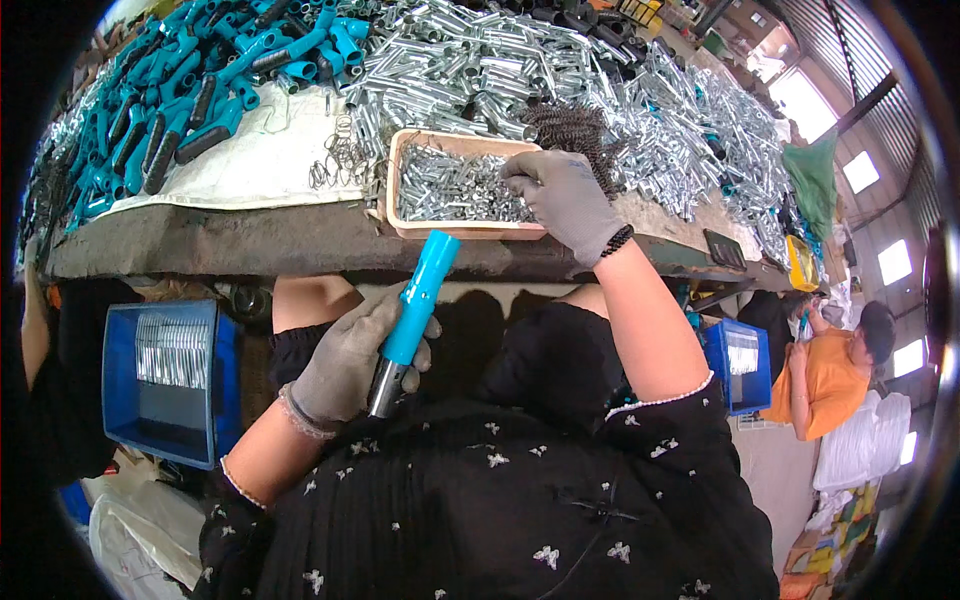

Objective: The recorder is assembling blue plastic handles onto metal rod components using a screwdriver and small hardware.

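My left hand, in a grey glove, is closed around a teal tube with a shiny metal lower end. The tube is held tilted in front of my body, its top leaning right. My right hand, gloved as well, reaches over the right side of a shallow cream tray at the table's near edge. Small metal pins fill that tray. Thumb and fingers of the right hand are pressed together among the pins; whatever lies between them is too small to make out.
Teal handles with black grips are heaped at the far left, metal tubes at the back. Dark springs lie behind my right hand. Blue crates stand below the table on both sides. A person in orange sits at right.
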The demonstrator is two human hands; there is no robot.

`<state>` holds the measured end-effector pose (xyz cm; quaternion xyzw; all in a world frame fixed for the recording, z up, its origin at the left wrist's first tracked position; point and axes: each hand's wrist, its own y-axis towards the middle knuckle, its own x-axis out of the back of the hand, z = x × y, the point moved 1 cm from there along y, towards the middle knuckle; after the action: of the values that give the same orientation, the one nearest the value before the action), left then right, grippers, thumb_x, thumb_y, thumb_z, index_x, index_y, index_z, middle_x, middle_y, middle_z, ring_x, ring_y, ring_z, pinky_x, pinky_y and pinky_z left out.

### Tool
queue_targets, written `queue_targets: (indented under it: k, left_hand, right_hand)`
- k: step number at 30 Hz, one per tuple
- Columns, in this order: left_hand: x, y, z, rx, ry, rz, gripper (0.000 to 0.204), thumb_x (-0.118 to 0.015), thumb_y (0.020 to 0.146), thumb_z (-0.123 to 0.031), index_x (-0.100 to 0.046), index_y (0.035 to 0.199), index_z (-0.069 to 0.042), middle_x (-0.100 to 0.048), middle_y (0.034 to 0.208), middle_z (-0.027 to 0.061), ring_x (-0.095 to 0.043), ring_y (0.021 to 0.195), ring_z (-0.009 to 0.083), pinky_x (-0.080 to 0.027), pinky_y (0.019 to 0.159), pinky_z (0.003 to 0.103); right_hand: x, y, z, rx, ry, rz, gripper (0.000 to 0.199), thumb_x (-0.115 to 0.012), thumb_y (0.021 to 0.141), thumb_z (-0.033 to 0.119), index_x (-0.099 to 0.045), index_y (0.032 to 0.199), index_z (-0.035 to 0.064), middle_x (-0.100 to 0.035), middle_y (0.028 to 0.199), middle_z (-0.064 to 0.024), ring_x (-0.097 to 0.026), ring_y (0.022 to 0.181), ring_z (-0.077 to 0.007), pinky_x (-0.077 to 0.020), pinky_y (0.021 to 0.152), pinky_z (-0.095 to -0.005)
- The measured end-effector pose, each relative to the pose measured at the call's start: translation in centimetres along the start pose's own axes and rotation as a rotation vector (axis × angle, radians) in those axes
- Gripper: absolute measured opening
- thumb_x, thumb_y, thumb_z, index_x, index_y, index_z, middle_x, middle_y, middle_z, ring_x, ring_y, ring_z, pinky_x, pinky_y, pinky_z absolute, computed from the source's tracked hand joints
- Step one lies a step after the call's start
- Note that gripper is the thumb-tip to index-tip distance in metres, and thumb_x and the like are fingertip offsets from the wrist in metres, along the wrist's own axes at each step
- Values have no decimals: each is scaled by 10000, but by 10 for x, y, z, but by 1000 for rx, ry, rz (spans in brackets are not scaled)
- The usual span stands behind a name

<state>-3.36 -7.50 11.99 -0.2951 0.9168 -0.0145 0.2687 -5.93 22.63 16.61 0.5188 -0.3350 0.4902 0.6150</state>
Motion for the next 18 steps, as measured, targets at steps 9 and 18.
queue_targets:
  k: [9, 18]
  left_hand:
    - [1, 5, 17, 0, -111, -49, 464, -401, 1072, -356, -452, 1383, -15, -605, 1033, 86, -609, 780, 136, -542, 637, 275]
    - [-10, 2, 21, -48, -55, -108, 420, -497, 1042, -286, -464, 1373, -30, -622, 1052, 93, -630, 814, 150, -544, 675, 287]
  right_hand:
    - [5, -36, 32, -280, 680, -94, 153, -664, 910, 129, -709, 1000, 13, -726, 976, -126, -689, 909, -188, -511, 805, -325]
    - [-38, -97, 101, -39, 858, -93, 176, -789, 814, 127, -694, 922, 27, -600, 900, -65, -591, 849, -163, -482, 727, -299]
